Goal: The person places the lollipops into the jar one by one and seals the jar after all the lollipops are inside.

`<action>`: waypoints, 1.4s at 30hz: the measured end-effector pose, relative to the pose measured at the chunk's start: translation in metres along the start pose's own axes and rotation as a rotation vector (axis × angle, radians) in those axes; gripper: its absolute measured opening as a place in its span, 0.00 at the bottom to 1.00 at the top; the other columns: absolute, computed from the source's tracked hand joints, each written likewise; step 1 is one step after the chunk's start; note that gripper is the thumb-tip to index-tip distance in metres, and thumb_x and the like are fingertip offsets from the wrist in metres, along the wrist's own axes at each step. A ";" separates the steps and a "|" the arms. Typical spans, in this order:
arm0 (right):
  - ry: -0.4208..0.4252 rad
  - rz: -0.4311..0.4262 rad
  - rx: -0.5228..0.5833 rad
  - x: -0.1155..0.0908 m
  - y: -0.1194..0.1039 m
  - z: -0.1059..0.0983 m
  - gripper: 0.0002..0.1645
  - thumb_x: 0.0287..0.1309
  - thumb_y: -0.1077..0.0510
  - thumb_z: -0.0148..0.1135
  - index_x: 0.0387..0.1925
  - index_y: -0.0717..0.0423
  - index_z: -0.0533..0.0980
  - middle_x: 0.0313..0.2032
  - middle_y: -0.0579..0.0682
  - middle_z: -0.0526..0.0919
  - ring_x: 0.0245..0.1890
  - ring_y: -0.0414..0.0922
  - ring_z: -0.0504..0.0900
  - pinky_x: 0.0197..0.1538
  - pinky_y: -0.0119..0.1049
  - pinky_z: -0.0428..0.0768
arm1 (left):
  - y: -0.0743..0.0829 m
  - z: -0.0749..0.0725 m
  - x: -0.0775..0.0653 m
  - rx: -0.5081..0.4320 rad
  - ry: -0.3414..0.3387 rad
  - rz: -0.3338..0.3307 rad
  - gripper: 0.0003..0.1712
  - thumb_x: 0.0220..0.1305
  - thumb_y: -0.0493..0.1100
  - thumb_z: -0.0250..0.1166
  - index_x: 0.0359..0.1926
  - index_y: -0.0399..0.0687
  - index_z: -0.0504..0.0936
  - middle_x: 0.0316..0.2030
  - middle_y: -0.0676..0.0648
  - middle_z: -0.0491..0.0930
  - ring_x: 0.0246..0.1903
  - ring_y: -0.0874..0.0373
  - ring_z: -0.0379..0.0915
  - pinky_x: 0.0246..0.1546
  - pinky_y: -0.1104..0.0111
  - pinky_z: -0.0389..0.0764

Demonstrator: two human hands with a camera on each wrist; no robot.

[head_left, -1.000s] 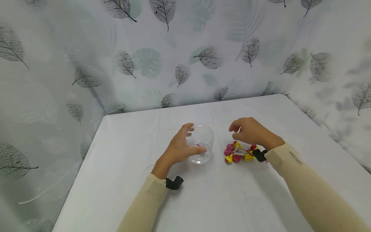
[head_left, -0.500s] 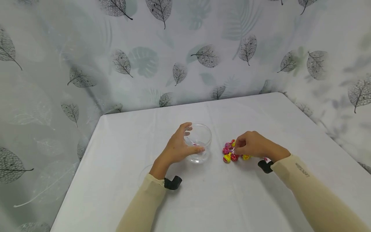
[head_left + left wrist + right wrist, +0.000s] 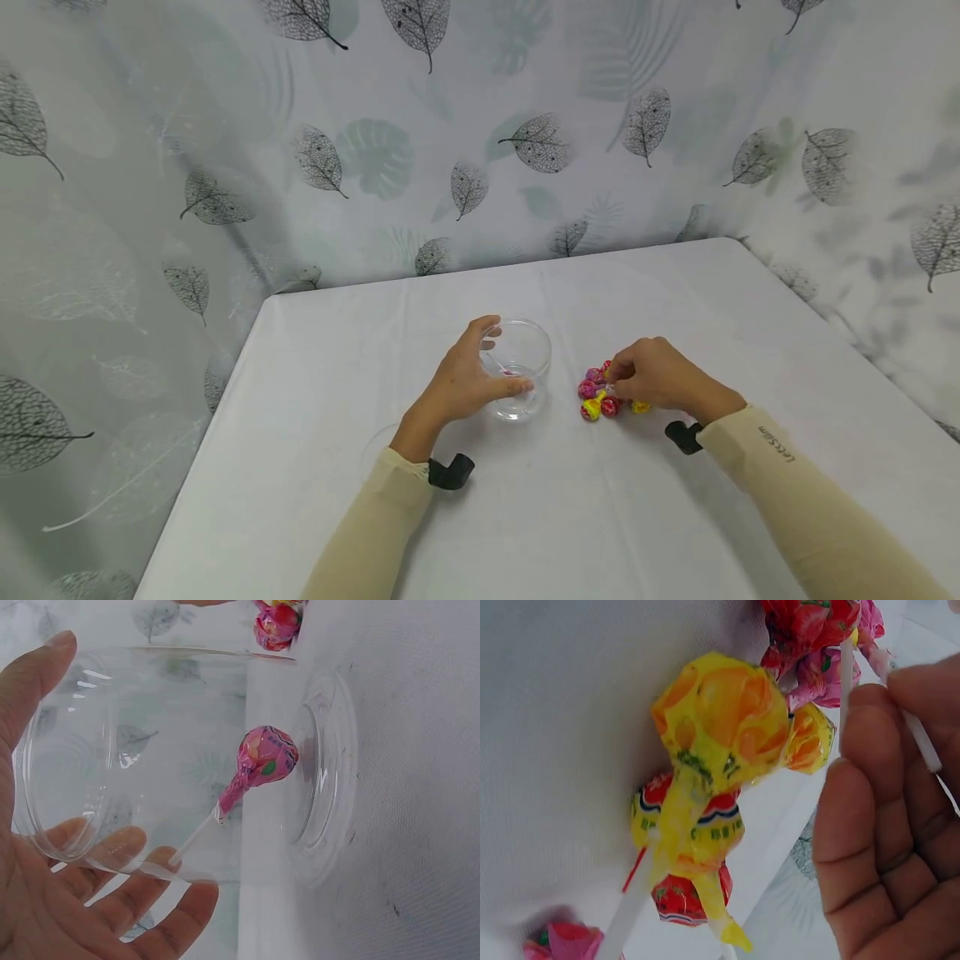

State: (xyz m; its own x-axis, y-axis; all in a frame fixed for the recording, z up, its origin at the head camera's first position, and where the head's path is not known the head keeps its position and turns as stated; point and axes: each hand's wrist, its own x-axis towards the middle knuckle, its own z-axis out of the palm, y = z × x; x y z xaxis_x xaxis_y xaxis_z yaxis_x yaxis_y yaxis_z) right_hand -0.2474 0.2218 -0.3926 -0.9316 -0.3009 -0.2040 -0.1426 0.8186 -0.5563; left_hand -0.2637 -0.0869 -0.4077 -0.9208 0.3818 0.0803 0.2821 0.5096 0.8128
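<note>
My left hand (image 3: 463, 379) holds a clear glass jar (image 3: 525, 343) upright on the table, thumb on its near side and fingers round the far side. Inside the jar, a pink-wrapped lollipop (image 3: 266, 756) leans with its head near the bottom and its white stick against the wall. To the right, my right hand (image 3: 663, 377) is down at a small pile of lollipops (image 3: 591, 408) in red, yellow and pink wrappers. Its thumb and forefinger pinch a white lollipop stick (image 3: 924, 744) in the right wrist view. That hand covers part of the pile from above.
A white cloth covers the table (image 3: 555, 517). The faint outline of a clear round disc (image 3: 371, 446) lies by my left wrist. A leaf-printed curtain (image 3: 510, 200) hangs behind the table and along both sides.
My right hand has come down from above the pile to the lollipops, and its thumb and forefinger have closed on a stick. The left hand and the jar stay in place.
</note>
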 end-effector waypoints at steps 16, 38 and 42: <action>0.257 -0.056 0.070 -0.003 -0.023 -0.020 0.09 0.61 0.62 0.65 0.39 0.56 0.89 0.36 0.49 0.89 0.36 0.48 0.82 0.38 0.38 0.82 | -0.003 0.001 0.003 -0.007 0.001 0.004 0.60 0.52 0.60 0.82 0.79 0.58 0.57 0.74 0.50 0.69 0.71 0.51 0.67 0.64 0.44 0.75; 0.409 -0.255 0.150 0.007 -0.085 -0.053 0.07 0.61 0.65 0.66 0.36 0.57 0.89 0.34 0.52 0.90 0.32 0.47 0.81 0.33 0.33 0.78 | -0.001 0.001 0.001 -0.002 -0.002 -0.048 0.61 0.51 0.60 0.82 0.79 0.62 0.56 0.74 0.52 0.68 0.72 0.51 0.66 0.63 0.45 0.76; 0.387 -0.290 0.155 0.014 -0.095 -0.049 0.08 0.60 0.65 0.65 0.36 0.57 0.89 0.33 0.51 0.89 0.30 0.47 0.79 0.31 0.33 0.77 | -0.001 0.001 0.000 -0.006 -0.001 -0.042 0.60 0.52 0.60 0.82 0.79 0.62 0.56 0.74 0.52 0.68 0.71 0.52 0.66 0.64 0.45 0.75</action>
State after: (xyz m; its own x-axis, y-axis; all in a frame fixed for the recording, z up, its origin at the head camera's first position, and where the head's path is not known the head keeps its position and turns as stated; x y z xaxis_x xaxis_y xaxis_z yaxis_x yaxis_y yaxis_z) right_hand -0.2630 0.1643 -0.3033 -0.9207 -0.2780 0.2739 -0.3901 0.6370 -0.6649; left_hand -0.2641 -0.0865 -0.4092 -0.9316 0.3607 0.0454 0.2414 0.5204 0.8191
